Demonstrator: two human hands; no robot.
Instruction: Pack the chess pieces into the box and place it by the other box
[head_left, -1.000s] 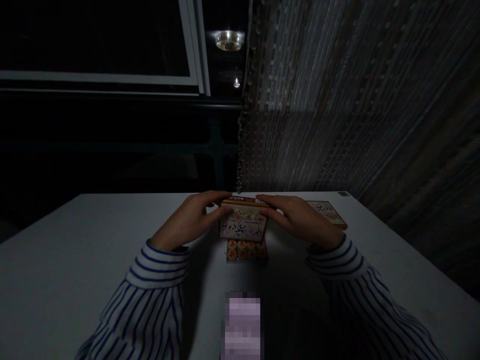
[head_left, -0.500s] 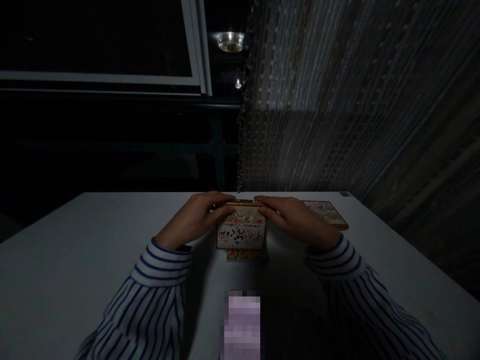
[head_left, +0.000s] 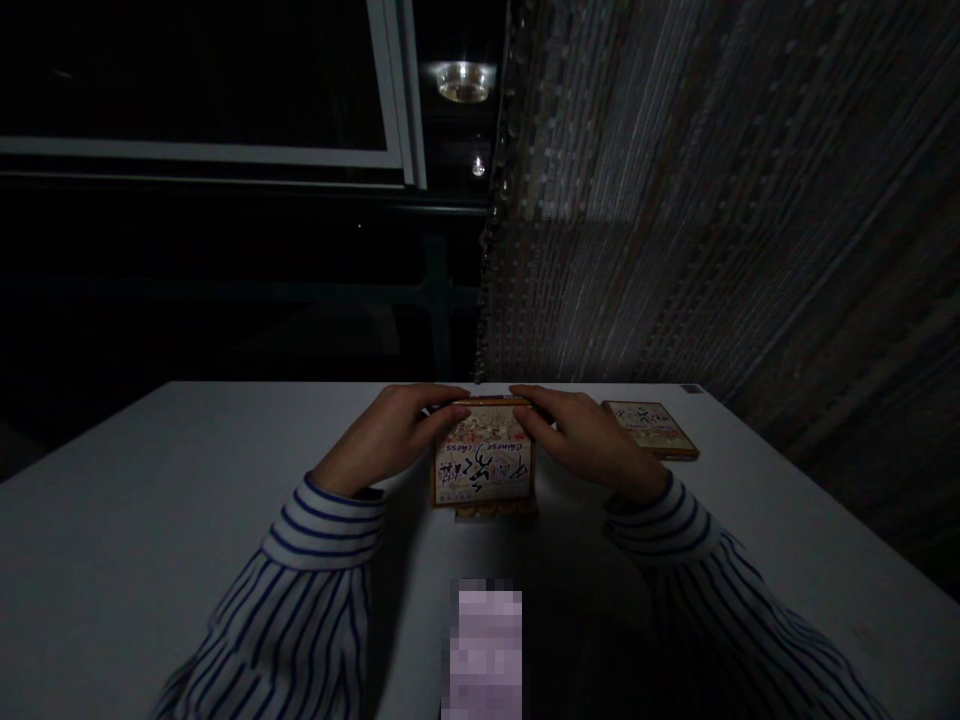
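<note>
A Chinese chess box (head_left: 484,465), printed with a picture and lettering that look upside down, is held between both hands near the table's far edge. My left hand (head_left: 394,428) grips its far left corner, thumb on the printed face and fingers over the far edge. On the far right corner my right hand (head_left: 579,430) has the same closed grip. Round chess pieces (head_left: 496,509) peek out in a row under the box's near edge. The rest of what lies beneath is hidden.
A similar flat printed panel (head_left: 651,428) lies to the right on the white table (head_left: 225,560). Behind the table hangs a bead or string curtain (head_left: 600,200). A pixelated pinkish patch (head_left: 486,650) covers something at the near middle. The room is dark.
The box's near edge has tipped down slightly, covering more of the chess pieces. My right hand has shifted a little left, uncovering more of the panel. Both hands keep their grip.
</note>
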